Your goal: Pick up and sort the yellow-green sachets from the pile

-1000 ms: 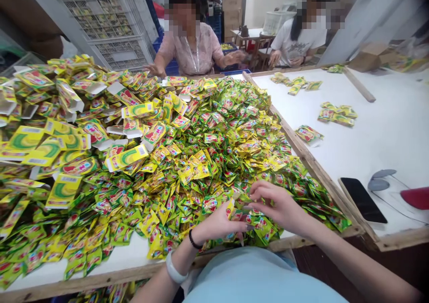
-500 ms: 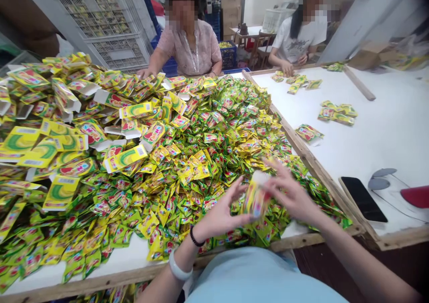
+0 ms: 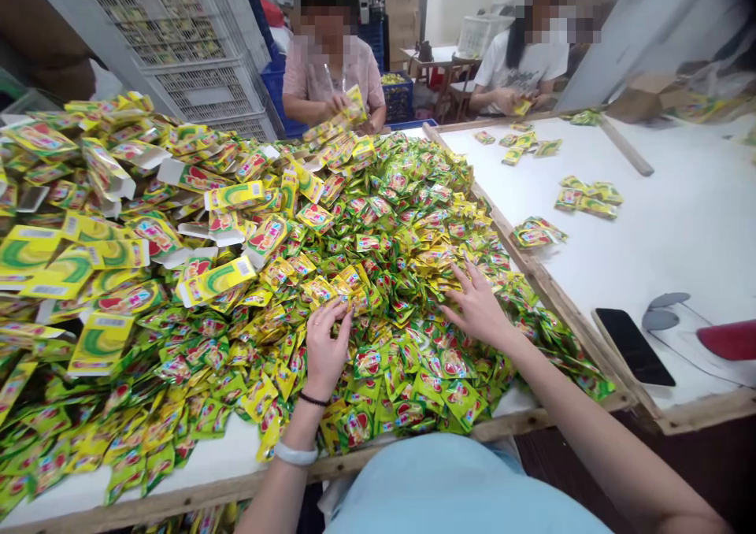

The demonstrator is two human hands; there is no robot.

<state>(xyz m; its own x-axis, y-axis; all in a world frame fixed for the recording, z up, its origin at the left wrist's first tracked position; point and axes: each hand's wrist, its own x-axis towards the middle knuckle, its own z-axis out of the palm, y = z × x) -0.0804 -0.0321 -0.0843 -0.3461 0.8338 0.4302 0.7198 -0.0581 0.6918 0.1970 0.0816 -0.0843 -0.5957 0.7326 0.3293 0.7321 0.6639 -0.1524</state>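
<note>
A big heap of small shiny green and yellow sachets [image 3: 413, 361] covers the table before me. My left hand [image 3: 327, 343] reaches into the heap, fingers bent and thumb drawn in at a yellow sachet [image 3: 348, 278]; its fingertips are partly hidden. To the right, my right hand [image 3: 479, 307] lies over the sachets with fingers spread, touching the heap and gripping nothing that I can see. Left of my hands, many yellow-green cardboard boxes [image 3: 216, 279] are piled on the sachets, several with open white flaps.
Wooden strips [image 3: 531, 282] edge the table. A phone [image 3: 635, 346], sunglasses [image 3: 665, 313] and a red case [image 3: 729, 340] lie right. Across the table, one person [image 3: 336, 85] holds yellow boxes; another [image 3: 520, 61] handles sachets. White crates [image 3: 206, 93] stand behind.
The yellow item held between my hands is gone from them. My left hand has moved left and down to the heap; my right spreads over the sachets. The person opposite has lifted boxes.
</note>
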